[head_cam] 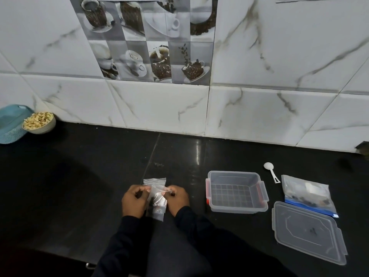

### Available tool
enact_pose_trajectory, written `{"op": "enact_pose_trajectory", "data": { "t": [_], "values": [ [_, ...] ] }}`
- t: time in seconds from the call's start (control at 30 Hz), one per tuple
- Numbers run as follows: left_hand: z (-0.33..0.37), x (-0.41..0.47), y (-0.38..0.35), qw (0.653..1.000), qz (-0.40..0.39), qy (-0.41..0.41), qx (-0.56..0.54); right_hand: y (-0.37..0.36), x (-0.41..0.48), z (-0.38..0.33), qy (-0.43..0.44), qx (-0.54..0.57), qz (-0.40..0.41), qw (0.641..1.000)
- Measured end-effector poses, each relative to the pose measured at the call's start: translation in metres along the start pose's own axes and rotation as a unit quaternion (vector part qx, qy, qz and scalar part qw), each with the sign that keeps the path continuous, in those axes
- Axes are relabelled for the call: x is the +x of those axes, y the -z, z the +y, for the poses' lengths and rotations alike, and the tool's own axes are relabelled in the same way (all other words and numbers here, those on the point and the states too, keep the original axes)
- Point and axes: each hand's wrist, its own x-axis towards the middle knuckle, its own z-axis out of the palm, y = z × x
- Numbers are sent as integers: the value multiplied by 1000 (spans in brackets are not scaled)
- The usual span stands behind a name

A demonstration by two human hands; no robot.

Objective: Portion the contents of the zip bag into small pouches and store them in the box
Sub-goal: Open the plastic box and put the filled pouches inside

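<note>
My left hand and my right hand both pinch a small clear pouch between them, just above the black counter. More clear pouches lie flat under and behind it. To the right stands the clear plastic box with red latches, nothing visible inside. Its lid lies at the right front. The zip bag with a blue strip and dark contents rests behind the lid. A white spoon lies beyond the box.
A bowl of pale nuts and a blue basket stand at the far left against the tiled wall. The black counter spreads between them and my hands.
</note>
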Motion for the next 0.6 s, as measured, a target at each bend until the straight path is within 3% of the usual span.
{"op": "enact_pose_trajectory", "data": {
  "t": [0.2, 0.33, 0.6],
  "values": [
    [23, -1, 4, 994, -47, -72, -64, 27, -19, -15, 62, 18, 43, 997],
    [37, 2, -4, 991, -63, -94, -75, 49, -15, -19, 29, 72, 17, 997],
    [40, 1, -10, 995, -53, -64, -56, 41, -12, -13, 16, 19, -54, 998]
  ]
}}
